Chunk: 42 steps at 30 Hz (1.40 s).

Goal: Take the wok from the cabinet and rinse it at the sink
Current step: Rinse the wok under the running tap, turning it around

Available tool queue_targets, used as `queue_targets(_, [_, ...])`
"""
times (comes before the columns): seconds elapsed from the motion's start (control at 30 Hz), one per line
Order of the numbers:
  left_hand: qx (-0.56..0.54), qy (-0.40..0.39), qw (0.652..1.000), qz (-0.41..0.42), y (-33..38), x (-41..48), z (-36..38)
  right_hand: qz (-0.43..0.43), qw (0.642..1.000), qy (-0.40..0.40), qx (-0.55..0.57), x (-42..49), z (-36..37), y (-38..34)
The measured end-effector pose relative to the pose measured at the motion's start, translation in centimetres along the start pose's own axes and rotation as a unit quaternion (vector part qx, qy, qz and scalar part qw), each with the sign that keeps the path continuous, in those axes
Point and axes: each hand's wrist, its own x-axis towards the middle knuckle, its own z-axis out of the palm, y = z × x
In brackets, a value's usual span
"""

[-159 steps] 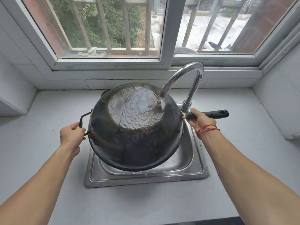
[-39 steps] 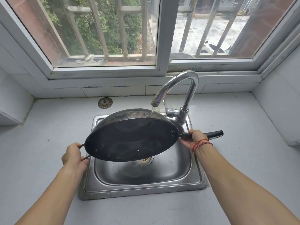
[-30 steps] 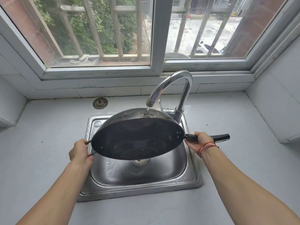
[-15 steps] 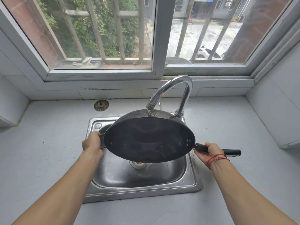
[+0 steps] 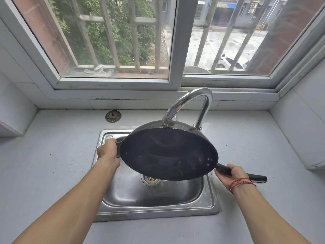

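A black wok [image 5: 168, 154] hangs above the steel sink [image 5: 209, 203], tipped so its dark inside faces me and its far rim sits just under the curved chrome faucet [image 5: 189, 101] spout. My left hand [image 5: 107, 152] grips the small loop handle on the wok's left side. My right hand [image 5: 232, 175], with a red string on the wrist, is closed around the long black handle [image 5: 256, 178], which slopes down to the right. The sink drain [image 5: 151, 179] shows below the wok's near rim. No water stream is visible.
A loose metal sink strainer [image 5: 113, 116] lies on the grey counter [image 5: 52, 164] behind the sink on the left. A barred window [image 5: 174, 41] runs along the back wall. White tiled walls close in the counter on both sides.
The wok, once turned bottom-up under running water, now faces me. In the last second it shifted right and its long handle dropped lower. The water stream is no longer visible.
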Motion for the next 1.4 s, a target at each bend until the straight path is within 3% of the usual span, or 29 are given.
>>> queue_targets(1.4, [0.014, -0.029, 0.999, 0.004, 1.4, -0.7, 0.5, 0.017, 0.998, 0.012, 0.054, -2.4, -0.6, 1.3])
